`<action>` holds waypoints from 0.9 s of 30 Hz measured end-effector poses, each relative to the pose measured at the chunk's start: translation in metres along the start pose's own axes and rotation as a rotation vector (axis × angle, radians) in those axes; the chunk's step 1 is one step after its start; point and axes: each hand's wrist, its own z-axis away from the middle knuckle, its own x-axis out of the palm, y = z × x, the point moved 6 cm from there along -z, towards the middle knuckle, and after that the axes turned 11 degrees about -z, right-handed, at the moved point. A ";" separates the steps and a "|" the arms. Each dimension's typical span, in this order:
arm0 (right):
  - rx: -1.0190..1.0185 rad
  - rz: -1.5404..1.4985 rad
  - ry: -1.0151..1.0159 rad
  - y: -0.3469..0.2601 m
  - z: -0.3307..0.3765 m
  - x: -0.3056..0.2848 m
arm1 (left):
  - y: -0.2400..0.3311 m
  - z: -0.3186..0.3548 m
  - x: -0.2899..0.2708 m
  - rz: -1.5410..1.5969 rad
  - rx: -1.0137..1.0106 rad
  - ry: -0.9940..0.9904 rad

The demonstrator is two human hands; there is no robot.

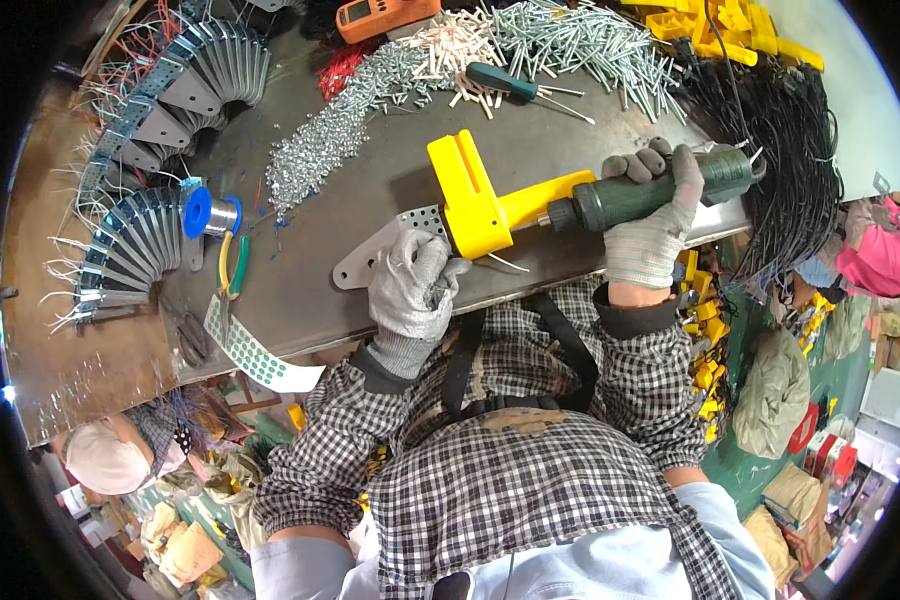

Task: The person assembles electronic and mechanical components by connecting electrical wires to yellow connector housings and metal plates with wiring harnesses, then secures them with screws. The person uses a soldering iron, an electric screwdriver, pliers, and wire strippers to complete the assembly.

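My left hand (412, 284), in a grey glove, is closed on a grey metal plate (366, 258) with holes, at the table's near edge. A yellow plastic housing (467, 200) with a long arm sits against the plate's perforated end. A short white wire sticks out below the housing. In a striped glove, my right hand (654, 228) wraps round a dark green electric screwdriver (610, 208) lying nearly level. Its black chuck and thin bit point left at the housing's side; the bit's very tip is hidden there.
Piles of silver screws (320, 155) and long bolts (590, 45) lie at the back beside a hand screwdriver (505, 84). On the left are a blue solder spool (210, 214), pliers (233, 265), a sticker strip (260, 358) and stacked metal plates (135, 245). Black cables (795, 170) bunch at right.
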 end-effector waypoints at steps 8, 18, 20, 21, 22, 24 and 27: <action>0.086 -0.203 -0.253 0.001 0.004 0.008 | 0.002 -0.001 0.001 0.032 0.015 0.044; -0.117 1.220 -0.279 -0.089 -0.054 0.085 | -0.033 -0.014 -0.044 -0.353 -0.021 -0.260; -0.297 1.713 -0.377 -0.082 -0.090 0.080 | -0.037 -0.021 -0.043 0.027 -0.132 -0.417; -0.504 1.991 -0.460 -0.073 -0.106 0.071 | -0.038 -0.020 -0.038 0.026 -0.135 -0.418; -0.420 2.181 -0.376 -0.061 -0.119 0.063 | -0.033 -0.016 -0.033 -0.264 0.038 -0.396; -0.499 2.437 -0.381 -0.043 -0.130 0.052 | -0.030 -0.012 -0.023 -0.451 0.173 -0.362; -0.836 2.616 -0.497 -0.041 -0.121 0.061 | -0.025 -0.032 -0.055 -0.161 0.167 -0.294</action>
